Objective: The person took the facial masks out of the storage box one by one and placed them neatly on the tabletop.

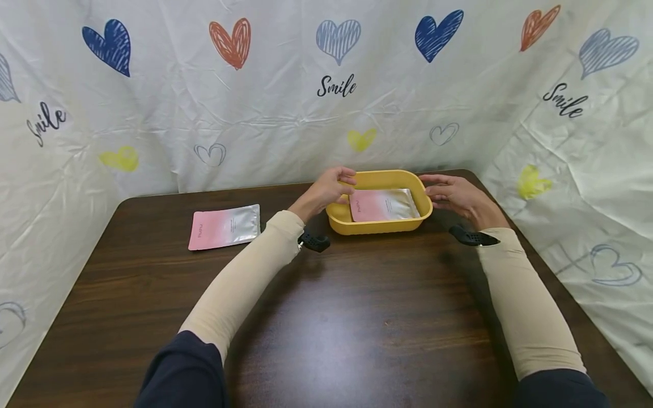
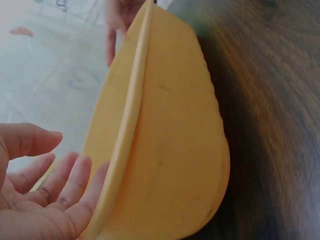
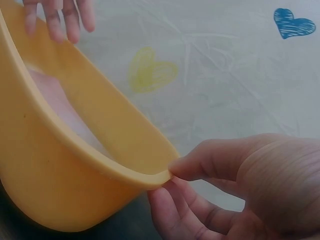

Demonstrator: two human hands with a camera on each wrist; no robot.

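Note:
A yellow plastic basket with a rounded rim stands near the back edge of the table. In it lies a pink-and-silver sachet, printed side up. My left hand is at the basket's left end, its fingers loosely spread over the rim; the left wrist view shows the thumb apart from the fingers and nothing between them. At the opposite end, my right hand pinches the rim, thumb on top and fingertips below it in the right wrist view. A matching sachet lies flat on the table, left of the left forearm.
The dark wooden table runs back to a white cloth printed with hearts, which also hangs along both sides. A black wrist strap device sits at the left wrist and another strap device at the right.

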